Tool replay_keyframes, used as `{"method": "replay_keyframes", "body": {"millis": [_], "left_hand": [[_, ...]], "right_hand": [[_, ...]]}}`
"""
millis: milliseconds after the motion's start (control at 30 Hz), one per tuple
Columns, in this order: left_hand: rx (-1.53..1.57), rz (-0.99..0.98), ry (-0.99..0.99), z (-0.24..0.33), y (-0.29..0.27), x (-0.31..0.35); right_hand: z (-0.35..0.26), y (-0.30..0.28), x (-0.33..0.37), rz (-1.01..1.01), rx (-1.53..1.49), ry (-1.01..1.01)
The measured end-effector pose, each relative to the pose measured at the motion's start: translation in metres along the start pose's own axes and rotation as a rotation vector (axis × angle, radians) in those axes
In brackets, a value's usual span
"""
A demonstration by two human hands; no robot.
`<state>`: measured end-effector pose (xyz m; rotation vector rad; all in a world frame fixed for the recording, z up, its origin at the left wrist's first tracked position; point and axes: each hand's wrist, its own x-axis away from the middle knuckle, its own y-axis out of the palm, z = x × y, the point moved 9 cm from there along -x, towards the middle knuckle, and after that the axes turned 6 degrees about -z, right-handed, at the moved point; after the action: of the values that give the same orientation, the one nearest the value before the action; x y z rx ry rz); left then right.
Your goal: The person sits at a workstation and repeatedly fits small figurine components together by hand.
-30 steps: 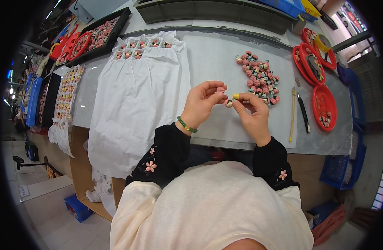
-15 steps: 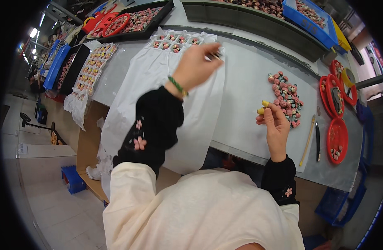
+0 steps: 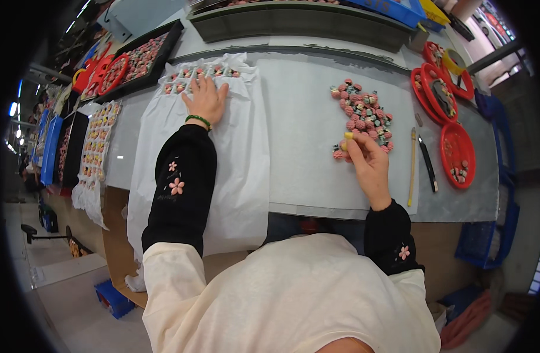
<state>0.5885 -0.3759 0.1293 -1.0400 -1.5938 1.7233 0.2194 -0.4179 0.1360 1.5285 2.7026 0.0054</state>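
Note:
My left hand (image 3: pixel 206 105), with a green bracelet at the wrist, lies fingers spread over the near part of a white paper-lined tray (image 3: pixel 242 65). Small pink figures (image 3: pixel 218 72) sit in its pockets; the palm hides some. At the lower left of a loose pile of pink and grey-green pieces (image 3: pixel 364 112) is my right hand (image 3: pixel 371 170). Yellow covers are on its thumb and a fingertip, which are drawn close together in a pinch. Whether a piece is between them cannot be made out. One pink piece (image 3: pixel 339 155) shows beside the thumb.
A yellow-tipped stick (image 3: pixel 412 167) and a black pen-like tool (image 3: pixel 427 165) lie right of the pile. Red dishes (image 3: pixel 471 156) stand beyond them. A second filled tray (image 3: pixel 96 141) is at left. A long grey-green bin (image 3: pixel 299 29) runs along the back.
My left hand has moved from above the sheet down onto the tray, its fingers spreading. My right hand has come up to the pile. The whole view has shifted.

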Motion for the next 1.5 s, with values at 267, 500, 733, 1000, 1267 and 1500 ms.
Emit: {"method": "replay_keyframes", "body": {"millis": [267, 500, 733, 1000, 1267, 1500], "left_hand": [[0.027, -0.123, 0.012, 0.002, 0.013, 0.004], [0.591, 0.118, 0.404, 0.100, -0.078, 0.057], [1.512, -0.273, 0.321, 0.151, -0.078, 0.117], [1.397, -0.076, 0.486, 0.165, -0.083, 0.141], [1.915, -0.483, 0.214, 0.162, -0.048, 0.141], [1.943, -0.427, 0.284, 0.162, -0.047, 0.148]], "right_hand": [[-0.064, -0.001, -0.079, 0.139, 0.960, -0.538], [-0.016, 0.040, -0.120, -0.064, 1.426, -0.490], [-0.034, 0.044, -0.060, -0.074, 0.304, -0.167], [-0.001, 0.050, 0.002, -0.076, -0.463, 0.161], [-0.004, 0.042, 0.010, -0.124, -0.249, 0.033], [-0.019, 0.044, 0.020, -0.112, -0.200, -0.175]]}}
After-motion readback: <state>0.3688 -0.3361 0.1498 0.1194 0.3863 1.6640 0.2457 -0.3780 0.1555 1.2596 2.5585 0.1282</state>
